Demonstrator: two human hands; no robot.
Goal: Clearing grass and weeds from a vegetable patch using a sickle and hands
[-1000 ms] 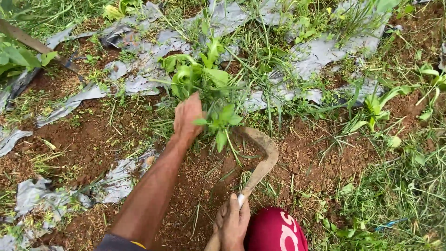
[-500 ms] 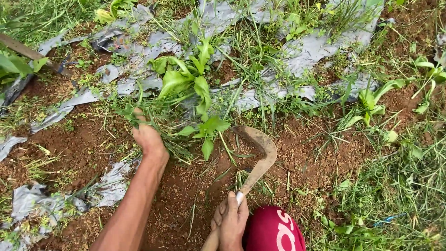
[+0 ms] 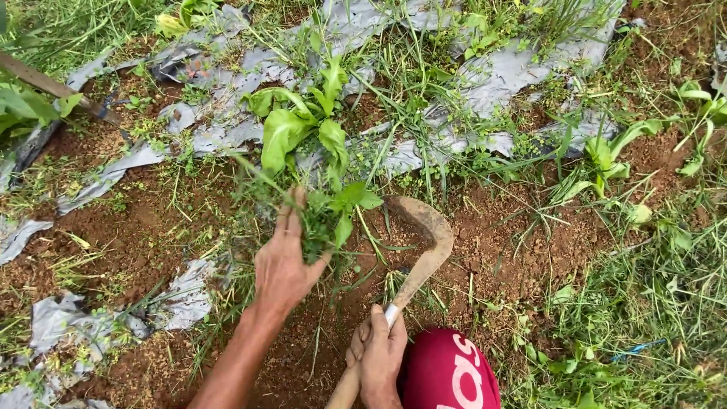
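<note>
Outdoors, left hand [image 3: 284, 265] grips weeds [image 3: 326, 220]; right hand [image 3: 379, 360] holds sickle [image 3: 424, 250], its blade apparently just beside them.

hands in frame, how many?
2. The left hand grips a clump of weeds at centre. The right hand holds the sickle handle at the bottom edge, beside a red garment. No other hands show.
</note>
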